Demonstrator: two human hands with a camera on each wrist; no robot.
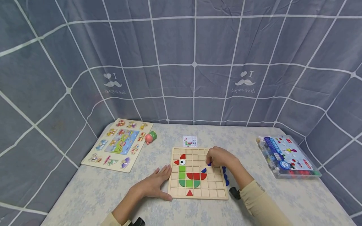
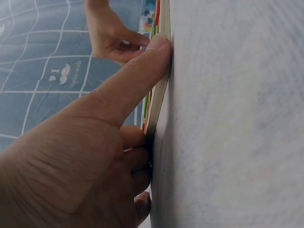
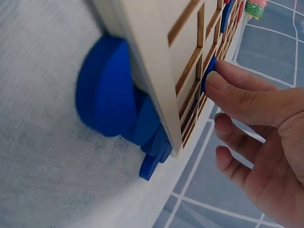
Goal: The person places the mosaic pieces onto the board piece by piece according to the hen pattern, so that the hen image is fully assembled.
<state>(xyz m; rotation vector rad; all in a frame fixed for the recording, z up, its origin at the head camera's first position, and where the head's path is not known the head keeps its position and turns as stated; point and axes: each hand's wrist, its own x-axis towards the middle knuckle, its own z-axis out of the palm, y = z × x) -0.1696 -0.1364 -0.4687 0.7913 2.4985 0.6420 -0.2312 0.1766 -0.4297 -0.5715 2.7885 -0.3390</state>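
On the gridded board [image 1: 207, 184], coloured pieces [image 1: 182, 175]

Your white, blue-mottled worktop [image 1: 243, 141] carries a square pale-wood grid board [image 1: 212, 192], rounded blue pieces [image 1: 225, 176] beside it, a small printed card [image 1: 189, 141], a cream picture-puzzle board [image 1: 118, 166], a pink-and-green toy [image 1: 151, 137] and a clear plastic box [image 1: 294, 152].

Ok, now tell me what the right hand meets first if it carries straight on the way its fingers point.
Most likely the wooden grid board, beneath the blue piece that the right hand pinches; whether the piece already touches the board, I can't tell for sure.
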